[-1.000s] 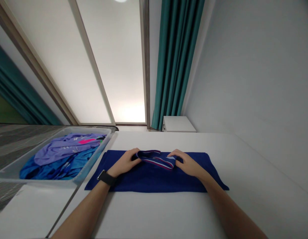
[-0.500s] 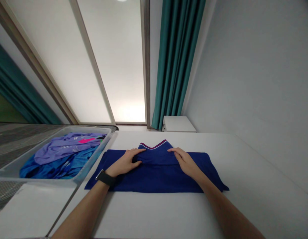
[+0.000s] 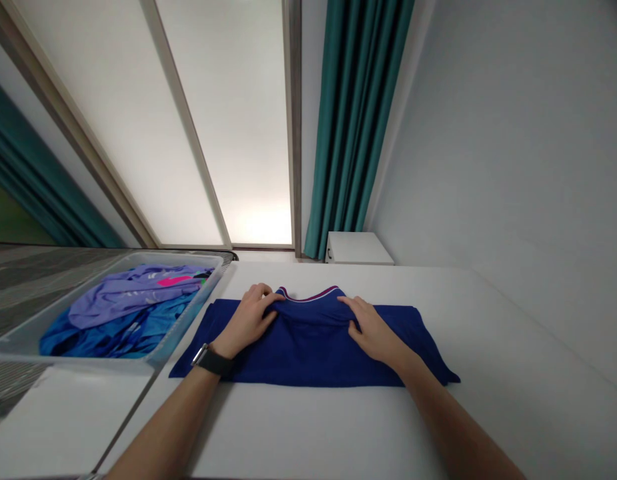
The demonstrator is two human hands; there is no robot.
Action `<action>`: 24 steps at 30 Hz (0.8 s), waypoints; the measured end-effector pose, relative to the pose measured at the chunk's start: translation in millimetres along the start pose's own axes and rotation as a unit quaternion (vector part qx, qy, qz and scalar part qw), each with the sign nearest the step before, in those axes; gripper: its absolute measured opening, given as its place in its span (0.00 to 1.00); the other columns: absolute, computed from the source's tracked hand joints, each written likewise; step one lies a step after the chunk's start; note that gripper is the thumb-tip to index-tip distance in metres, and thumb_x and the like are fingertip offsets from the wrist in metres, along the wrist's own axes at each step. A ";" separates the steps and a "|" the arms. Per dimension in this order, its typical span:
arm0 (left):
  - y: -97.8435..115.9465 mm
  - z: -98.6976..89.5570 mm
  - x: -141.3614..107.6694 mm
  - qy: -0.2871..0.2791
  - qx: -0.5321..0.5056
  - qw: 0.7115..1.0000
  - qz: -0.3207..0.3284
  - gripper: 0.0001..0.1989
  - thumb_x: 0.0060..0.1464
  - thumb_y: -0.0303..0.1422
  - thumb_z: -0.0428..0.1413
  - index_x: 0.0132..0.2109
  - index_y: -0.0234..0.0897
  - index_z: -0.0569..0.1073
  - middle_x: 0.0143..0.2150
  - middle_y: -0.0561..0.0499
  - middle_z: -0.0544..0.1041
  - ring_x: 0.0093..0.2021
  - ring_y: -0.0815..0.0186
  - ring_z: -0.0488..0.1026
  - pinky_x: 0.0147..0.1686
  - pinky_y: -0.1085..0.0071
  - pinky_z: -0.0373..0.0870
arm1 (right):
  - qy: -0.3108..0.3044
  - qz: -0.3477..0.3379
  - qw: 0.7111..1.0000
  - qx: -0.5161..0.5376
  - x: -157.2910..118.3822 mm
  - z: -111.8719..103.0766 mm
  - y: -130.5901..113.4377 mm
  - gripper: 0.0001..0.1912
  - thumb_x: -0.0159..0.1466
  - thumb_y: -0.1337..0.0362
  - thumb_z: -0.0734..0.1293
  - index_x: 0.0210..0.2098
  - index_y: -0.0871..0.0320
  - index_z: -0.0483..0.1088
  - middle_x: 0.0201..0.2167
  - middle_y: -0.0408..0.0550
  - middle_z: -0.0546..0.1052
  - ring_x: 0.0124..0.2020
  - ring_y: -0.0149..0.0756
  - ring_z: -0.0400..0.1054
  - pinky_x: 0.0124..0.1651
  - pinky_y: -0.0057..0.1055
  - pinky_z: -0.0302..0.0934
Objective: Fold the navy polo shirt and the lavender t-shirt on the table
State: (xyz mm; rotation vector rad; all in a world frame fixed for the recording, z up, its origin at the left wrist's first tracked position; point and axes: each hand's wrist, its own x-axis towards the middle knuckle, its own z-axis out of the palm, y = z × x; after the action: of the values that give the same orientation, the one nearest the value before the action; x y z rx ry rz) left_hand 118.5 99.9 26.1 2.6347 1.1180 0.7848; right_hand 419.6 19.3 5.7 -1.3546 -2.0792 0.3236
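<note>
A navy-blue shirt (image 3: pixel 308 357) lies folded into a wide band on the white table, its neckline (image 3: pixel 312 297) trimmed in dark red and white and raised at the far side. At the neckline's left corner, my left hand (image 3: pixel 251 317), with a dark watch on the wrist, grips the fabric between thumb and curled fingers. My right hand (image 3: pixel 373 333) takes hold of the cloth by the right corner, index finger at the collar and thumb nearer me. Between the two hands the fabric is bunched into soft creases.
To the left stands a translucent plastic bin (image 3: pixel 153 360) with purple and blue clothes (image 3: pixel 133 307) inside. The white table (image 3: pixel 308 433) has a seam on its left. Behind it are a small white cabinet (image 3: pixel 361 248), a teal curtain (image 3: pixel 356 133) and frosted panels (image 3: pixel 228 120). A wall (image 3: pixel 513 133) rises at right.
My left hand has shifted slightly left and its fingers have curled onto the collar. The right thumb has moved down from the index finger. The neckline has become rounder and the cloth below more creased.
</note>
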 end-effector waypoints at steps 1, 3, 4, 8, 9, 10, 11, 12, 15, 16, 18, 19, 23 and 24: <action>0.3 -2.0 0.1 0.002 -0.014 1.000 0.004 0.14 0.57 0.28 0.52 0.49 0.40 0.74 0.48 0.44 0.70 0.50 0.55 0.67 0.52 0.57 0.64 | -0.001 0.002 1.000 -0.014 0.0 -1.3 0.3 0.28 0.62 0.74 0.57 0.61 0.54 0.61 0.49 0.53 0.70 0.53 0.44 0.63 0.59 0.49 0.56; 1.7 -5.7 0.2 -0.012 -0.059 0.998 0.001 0.11 0.59 0.32 0.51 0.48 0.39 0.74 0.49 0.45 0.71 0.51 0.56 0.68 0.55 0.59 0.64 | -0.003 0.009 0.999 -0.031 0.6 -5.3 0.3 0.19 0.65 0.71 0.58 0.54 0.54 0.67 0.44 0.52 0.71 0.48 0.44 0.65 0.56 0.48 0.58; 2.6 -7.0 0.0 -0.024 -0.085 0.996 -0.010 0.11 0.61 0.33 0.50 0.48 0.39 0.73 0.48 0.45 0.73 0.51 0.57 0.69 0.54 0.60 0.65 | -0.003 0.012 0.999 -0.029 1.1 -7.5 0.0 0.15 0.66 0.69 0.58 0.49 0.54 0.70 0.41 0.52 0.71 0.45 0.44 0.66 0.54 0.47 0.60; 4.5 -7.9 -0.7 -0.035 -0.149 0.986 -0.072 0.17 0.63 0.40 0.49 0.55 0.39 0.68 0.49 0.47 0.76 0.48 0.58 0.73 0.52 0.63 0.67 | 0.027 0.019 0.999 0.023 4.4 -13.9 -2.7 0.12 0.70 0.63 0.56 0.38 0.55 0.70 0.36 0.50 0.68 0.40 0.41 0.66 0.48 0.40 0.63; 4.2 -7.4 -0.7 -0.032 -0.155 0.984 -0.078 0.19 0.64 0.40 0.48 0.58 0.40 0.66 0.51 0.47 0.75 0.50 0.58 0.73 0.53 0.63 0.67 | 0.040 0.018 0.998 0.036 5.3 -14.4 -3.7 0.12 0.70 0.63 0.56 0.38 0.55 0.70 0.37 0.50 0.67 0.40 0.40 0.66 0.48 0.40 0.63; 3.9 -7.0 -0.5 -0.031 -0.158 0.984 -0.081 0.20 0.64 0.40 0.48 0.59 0.40 0.65 0.53 0.47 0.75 0.51 0.57 0.73 0.54 0.63 0.66 | 0.052 0.016 0.997 0.047 6.0 -14.6 -4.7 0.11 0.70 0.63 0.56 0.38 0.54 0.69 0.38 0.50 0.68 0.42 0.41 0.66 0.50 0.40 0.63; 3.6 -6.8 -0.2 -0.031 -0.160 0.983 -0.082 0.20 0.64 0.41 0.47 0.59 0.40 0.65 0.53 0.47 0.75 0.52 0.57 0.72 0.55 0.62 0.65 | 0.064 0.014 0.996 0.056 6.6 -14.5 -5.6 0.11 0.70 0.62 0.56 0.38 0.54 0.69 0.40 0.51 0.68 0.44 0.41 0.66 0.51 0.40 0.62; 3.4 -6.8 0.3 -0.031 -0.161 0.983 -0.083 0.19 0.64 0.41 0.47 0.58 0.40 0.67 0.53 0.47 0.75 0.53 0.57 0.72 0.56 0.62 0.65 | 0.072 0.014 0.995 0.064 7.0 -14.2 -6.3 0.11 0.70 0.62 0.55 0.38 0.54 0.69 0.42 0.52 0.69 0.46 0.42 0.66 0.53 0.41 0.61; 4.2 -8.4 1.8 -0.026 -0.157 0.983 -0.091 0.16 0.63 0.40 0.47 0.53 0.40 0.70 0.49 0.48 0.77 0.50 0.57 0.73 0.53 0.63 0.67 | 0.062 0.037 0.994 0.080 7.5 -12.8 -7.1 0.11 0.71 0.61 0.54 0.40 0.53 0.67 0.41 0.50 0.73 0.46 0.41 0.68 0.52 0.39 0.61; 5.0 -9.2 2.2 -0.023 -0.157 0.983 -0.094 0.15 0.63 0.40 0.47 0.52 0.40 0.70 0.47 0.48 0.78 0.48 0.58 0.74 0.52 0.64 0.68 | 0.058 0.053 0.994 0.079 7.5 -12.1 -7.1 0.12 0.71 0.60 0.53 0.40 0.52 0.66 0.39 0.48 0.74 0.44 0.41 0.69 0.50 0.38 0.62; 6.5 -10.8 2.7 -0.016 -0.160 0.982 -0.098 0.14 0.63 0.39 0.48 0.50 0.40 0.70 0.46 0.49 0.78 0.47 0.59 0.74 0.50 0.65 0.68 | 0.067 0.082 0.992 0.068 7.7 -10.4 -7.2 0.12 0.71 0.59 0.53 0.39 0.52 0.65 0.34 0.46 0.74 0.38 0.40 0.70 0.44 0.36 0.62; 7.1 -11.4 2.9 -0.012 -0.163 0.982 -0.099 0.14 0.62 0.39 0.48 0.50 0.39 0.70 0.45 0.50 0.78 0.46 0.59 0.74 0.50 0.65 0.68 | 0.079 0.089 0.991 0.060 7.9 -9.4 -7.5 0.12 0.71 0.58 0.53 0.39 0.52 0.65 0.33 0.46 0.74 0.37 0.41 0.70 0.43 0.35 0.62; 6.8 -11.5 2.9 -0.002 -0.175 0.979 -0.109 0.14 0.62 0.40 0.49 0.49 0.39 0.71 0.44 0.50 0.77 0.45 0.60 0.74 0.49 0.65 0.68 | 0.112 0.085 0.988 0.062 11.6 -7.3 -8.9 0.11 0.70 0.58 0.54 0.39 0.52 0.65 0.33 0.46 0.74 0.37 0.41 0.70 0.43 0.35 0.61; 6.2 -11.4 2.7 -0.003 -0.175 0.978 -0.113 0.14 0.62 0.40 0.49 0.49 0.39 0.71 0.44 0.50 0.77 0.45 0.59 0.73 0.49 0.65 0.68 | 0.109 0.087 0.988 0.071 13.2 -7.9 -8.7 0.11 0.70 0.58 0.54 0.40 0.52 0.66 0.33 0.46 0.75 0.38 0.41 0.70 0.43 0.35 0.61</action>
State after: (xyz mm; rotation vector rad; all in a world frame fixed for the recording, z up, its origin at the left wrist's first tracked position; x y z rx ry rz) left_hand 117.8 97.0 39.1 2.1768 1.1337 0.8378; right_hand 414.5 26.2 21.2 -1.4201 -1.7320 0.3706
